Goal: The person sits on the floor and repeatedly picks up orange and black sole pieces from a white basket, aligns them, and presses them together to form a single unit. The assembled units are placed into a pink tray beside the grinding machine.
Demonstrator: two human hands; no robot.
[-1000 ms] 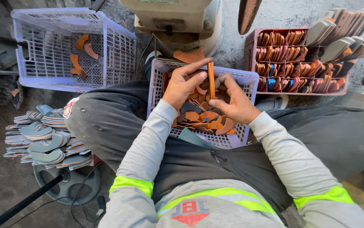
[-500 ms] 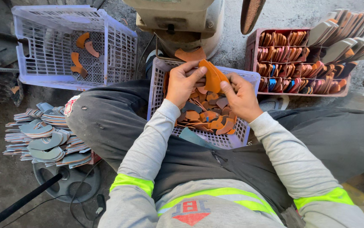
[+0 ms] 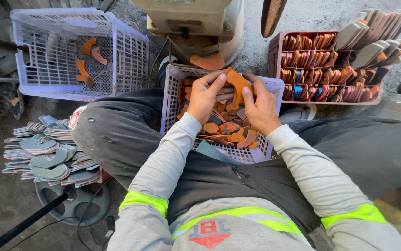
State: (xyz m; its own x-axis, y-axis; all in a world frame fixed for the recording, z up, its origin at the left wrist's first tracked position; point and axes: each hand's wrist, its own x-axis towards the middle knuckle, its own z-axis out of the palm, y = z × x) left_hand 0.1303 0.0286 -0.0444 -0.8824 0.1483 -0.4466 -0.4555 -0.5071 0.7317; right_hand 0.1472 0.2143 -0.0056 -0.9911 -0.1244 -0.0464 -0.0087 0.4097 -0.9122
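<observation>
Both forearms, in grey sleeves with bright yellow-green bands near the elbows, are reaching forward from the lower edge of the view and converging toward the middle. The left hand is lying palm down, fingers curled and thumb stretched toward the right hand, whose fingers are bending inward. The two hands are almost touching.

2 long grey sleeves are worn, each ringed above the elbow by 1 band of fluorescent yellow-green. The same bright band is carried across the chest of the grey top, above a red mark. Dark charcoal trousers are worn. The left hand and right hand are left ungloved.
</observation>
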